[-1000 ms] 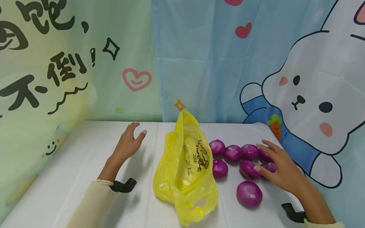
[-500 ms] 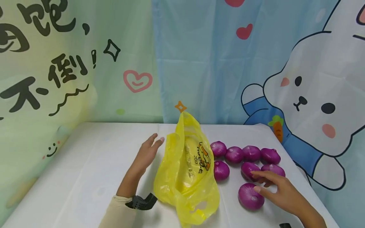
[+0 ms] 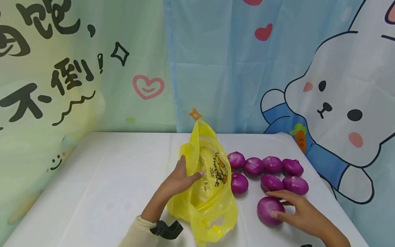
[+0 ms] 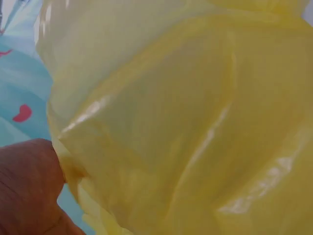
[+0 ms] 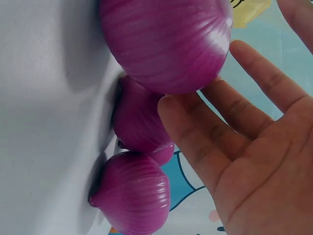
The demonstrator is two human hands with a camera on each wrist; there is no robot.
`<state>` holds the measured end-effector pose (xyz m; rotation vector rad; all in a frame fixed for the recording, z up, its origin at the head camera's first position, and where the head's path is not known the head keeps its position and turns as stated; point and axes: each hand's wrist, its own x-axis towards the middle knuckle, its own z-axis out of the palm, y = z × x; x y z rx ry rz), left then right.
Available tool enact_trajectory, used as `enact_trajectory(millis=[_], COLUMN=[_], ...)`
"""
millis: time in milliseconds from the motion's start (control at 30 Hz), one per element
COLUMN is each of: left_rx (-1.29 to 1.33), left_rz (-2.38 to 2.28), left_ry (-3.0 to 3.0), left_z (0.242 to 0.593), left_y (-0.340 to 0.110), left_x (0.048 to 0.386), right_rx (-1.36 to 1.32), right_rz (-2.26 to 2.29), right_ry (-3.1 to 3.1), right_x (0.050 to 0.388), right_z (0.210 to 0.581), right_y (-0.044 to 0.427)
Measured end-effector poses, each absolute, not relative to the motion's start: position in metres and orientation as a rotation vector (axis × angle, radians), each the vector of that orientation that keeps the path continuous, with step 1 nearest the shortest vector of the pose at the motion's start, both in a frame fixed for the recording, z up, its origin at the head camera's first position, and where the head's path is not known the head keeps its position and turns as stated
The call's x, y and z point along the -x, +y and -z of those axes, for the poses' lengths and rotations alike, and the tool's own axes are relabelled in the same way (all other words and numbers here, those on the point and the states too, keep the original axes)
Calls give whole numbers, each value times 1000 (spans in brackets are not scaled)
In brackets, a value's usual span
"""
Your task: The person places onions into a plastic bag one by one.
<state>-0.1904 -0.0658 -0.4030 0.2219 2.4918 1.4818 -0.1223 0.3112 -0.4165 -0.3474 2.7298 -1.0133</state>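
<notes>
From my head, forward and down across the tabletop to its far edge, wrist views close up, left sharing the yellow bag, right the onions.

Access around the yellow bag
Passage: tabletop left of the left hand; narrow gap between bag and front onion. Obstructions: right hand right of that onion, rear onions behind.

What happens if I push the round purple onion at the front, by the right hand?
The round purple onion would probably roll, because its sides curve. It might be slippery, since it looks smooth. It probably wouldn't flop, since its shape looks full.
</notes>
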Motion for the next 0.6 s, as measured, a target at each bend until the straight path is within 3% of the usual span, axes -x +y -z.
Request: enact_trajectory(millis=[600], left_rx=[-306], left_rz=[-1363], left_ry=[2713], left_z=[406], left_y=[-73], left_x=[195], right_rx=[255], right_rz=[937], right_ry=[2666], right_x=[126], right_z=[421], right_y=[303])
